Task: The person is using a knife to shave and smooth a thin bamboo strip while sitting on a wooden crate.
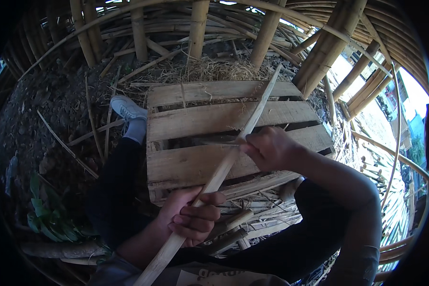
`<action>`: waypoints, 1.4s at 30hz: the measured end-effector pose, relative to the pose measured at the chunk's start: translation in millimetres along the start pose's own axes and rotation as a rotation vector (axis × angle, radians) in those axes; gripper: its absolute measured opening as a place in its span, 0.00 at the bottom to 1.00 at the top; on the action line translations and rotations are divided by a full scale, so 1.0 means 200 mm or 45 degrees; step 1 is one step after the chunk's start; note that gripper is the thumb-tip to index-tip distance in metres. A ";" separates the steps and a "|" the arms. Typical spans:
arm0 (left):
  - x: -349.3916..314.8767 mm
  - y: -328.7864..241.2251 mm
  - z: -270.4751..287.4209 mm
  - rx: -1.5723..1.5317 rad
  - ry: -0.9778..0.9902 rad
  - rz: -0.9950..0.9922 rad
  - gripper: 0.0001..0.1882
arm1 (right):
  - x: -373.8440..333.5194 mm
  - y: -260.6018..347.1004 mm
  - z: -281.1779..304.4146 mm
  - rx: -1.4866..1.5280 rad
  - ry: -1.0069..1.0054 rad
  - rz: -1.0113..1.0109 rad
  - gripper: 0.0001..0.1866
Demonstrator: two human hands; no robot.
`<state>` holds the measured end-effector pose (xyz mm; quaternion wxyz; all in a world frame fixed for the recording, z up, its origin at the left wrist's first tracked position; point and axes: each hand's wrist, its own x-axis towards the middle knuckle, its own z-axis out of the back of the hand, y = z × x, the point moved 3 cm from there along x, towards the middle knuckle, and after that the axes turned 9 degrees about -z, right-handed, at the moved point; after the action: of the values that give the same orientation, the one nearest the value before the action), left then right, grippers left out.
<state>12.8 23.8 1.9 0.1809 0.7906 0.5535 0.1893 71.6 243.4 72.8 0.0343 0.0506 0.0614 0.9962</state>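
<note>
A long pale bamboo strip [221,170] slants from my lap up and away to the right, its far end above a slatted wooden crate [188,119]. My left hand [194,217] is closed round its lower part, fingers wrapped over the top. Farther up, my right hand [271,148] is closed on a knife [217,142], whose thin, blurred blade points left across the strip. The handle is hidden inside my fist. Thin curled shavings [231,127] lie on the slats beside the strip.
Upright bamboo poles [198,28] stand behind the crate, with a heap of dry shavings [214,70] at their feet. My shoe [127,107] rests left of the crate. Loose sticks [66,143] litter the dark soil, and a green leafy plant [52,217] is at lower left.
</note>
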 end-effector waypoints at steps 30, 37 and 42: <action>-0.04 0.01 -0.03 0.032 -0.044 -0.022 0.17 | 0.03 0.07 0.05 -0.034 0.108 0.129 0.18; -0.03 0.06 -0.05 0.053 -0.033 0.020 0.16 | 0.08 -0.85 0.12 -0.916 -0.027 -0.589 0.24; -0.05 0.00 -0.04 0.083 -0.120 -0.067 0.16 | 0.01 -0.37 -0.05 0.051 -0.188 -0.544 0.22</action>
<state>6.5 14.0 7.3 0.1858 0.7892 0.5710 0.1289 73.0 315.0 53.0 0.2480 0.1100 0.0877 0.9585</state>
